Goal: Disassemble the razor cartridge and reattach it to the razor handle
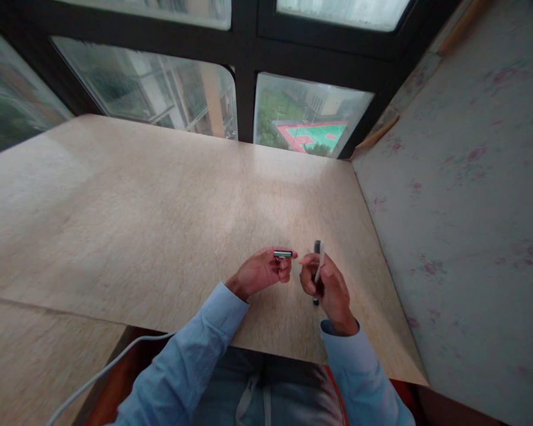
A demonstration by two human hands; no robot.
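Note:
Just above the tabletop, my left hand point(264, 272) is closed on a small dark rectangular piece with a green and a pale stripe, which looks like a razor cartridge point(283, 254). It lies level along the fingers. A short gap to the right, my right hand point(331, 284) is closed around a slim white-and-black handle point(320, 260) held nearly upright. Its upper end is blurred, and the fingers cover its middle; a dark end shows below the hand. I cannot tell its exact kind. The two held things are apart.
Both hands are over a beige stone-patterned tabletop point(160, 225). A flowered wall point(462, 225) bounds it on the right, and dark-framed windows point(246, 89) stand at the back. A white cable point(111, 358) hangs over the front edge at left, by my sleeve.

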